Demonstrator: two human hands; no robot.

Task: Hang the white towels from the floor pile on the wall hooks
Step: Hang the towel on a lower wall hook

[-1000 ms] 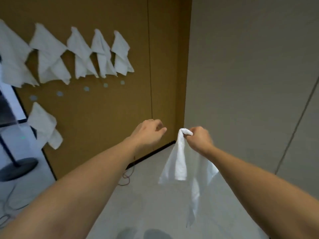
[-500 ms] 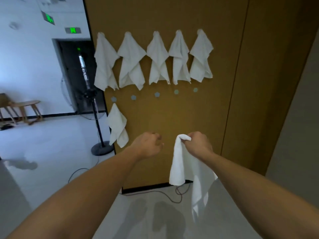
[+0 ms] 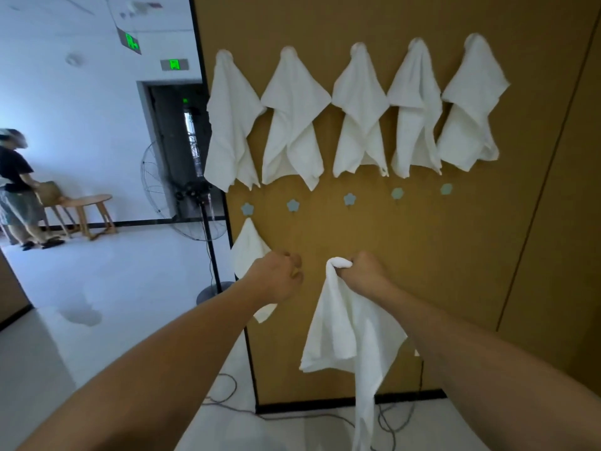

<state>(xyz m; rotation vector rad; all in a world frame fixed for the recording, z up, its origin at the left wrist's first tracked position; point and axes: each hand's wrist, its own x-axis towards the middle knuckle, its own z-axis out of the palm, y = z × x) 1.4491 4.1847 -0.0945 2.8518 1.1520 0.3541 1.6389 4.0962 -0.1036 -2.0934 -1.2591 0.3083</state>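
My right hand (image 3: 366, 271) grips a white towel (image 3: 344, 336) by a bunched corner, and the rest of the cloth hangs down in front of the brown wall panel (image 3: 455, 271). My left hand (image 3: 276, 278) is held beside it with curled fingers and nothing in it. Several white towels (image 3: 357, 118) hang in a row on the top hooks. Below them runs a row of pale blue flower hooks (image 3: 349, 199). One more white towel (image 3: 248, 252) hangs on a lower hook at the left, partly behind my left hand.
A standing fan (image 3: 195, 196) is at the panel's left edge, with cables (image 3: 292, 415) on the floor below. A person (image 3: 16, 190) stands by a wooden stool (image 3: 87, 209) at the far left. A dark doorway (image 3: 175, 141) lies behind the fan.
The view swung left from the corner to face the panel and came closer. Both hands stay raised side by side, the right still holding the towel.
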